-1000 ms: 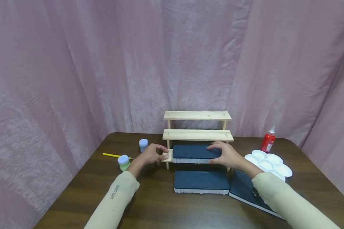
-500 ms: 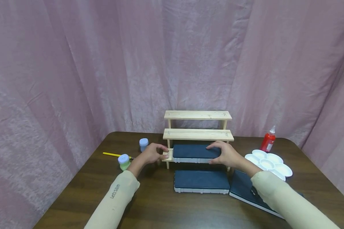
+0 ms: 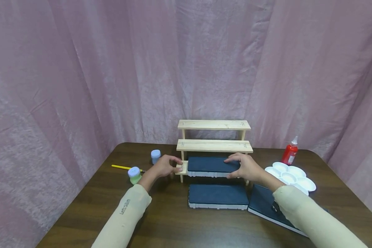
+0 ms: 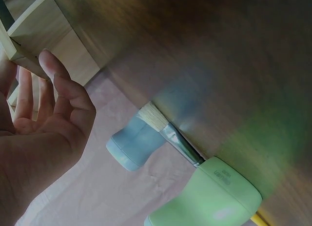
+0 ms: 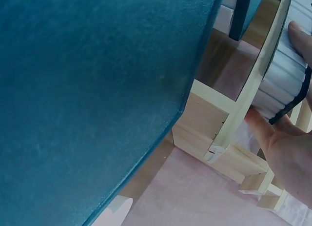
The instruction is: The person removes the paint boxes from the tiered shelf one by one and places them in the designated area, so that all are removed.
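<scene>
A three-tier wooden stand (image 3: pixel 214 146) stands at the middle back of the table. My left hand (image 3: pixel 164 166) pinches the left end of its lowest board; in the left wrist view the thumb (image 4: pixel 53 65) and fingers lie on either side of that board. On the lowest step rests a dark blue lidded box (image 3: pixel 209 164) with a ribbed white base. My right hand (image 3: pixel 246 168) grips this box at its right end. In the right wrist view the fingers are around the box's white side (image 5: pixel 282 74), close over the step.
A second dark blue box (image 3: pixel 218 195) lies in front of the stand, and a third box (image 3: pixel 265 203) lies angled under the right forearm. A white flower-shaped palette (image 3: pixel 288 177) and red bottle (image 3: pixel 289 154) stand right. At left are a blue jar (image 3: pixel 155 156), green jar (image 3: pixel 134 175) and yellow-handled brush (image 3: pixel 121 167).
The box on the lowest step and my right hand have shifted very slightly to the right. My left hand stays on the board's end.
</scene>
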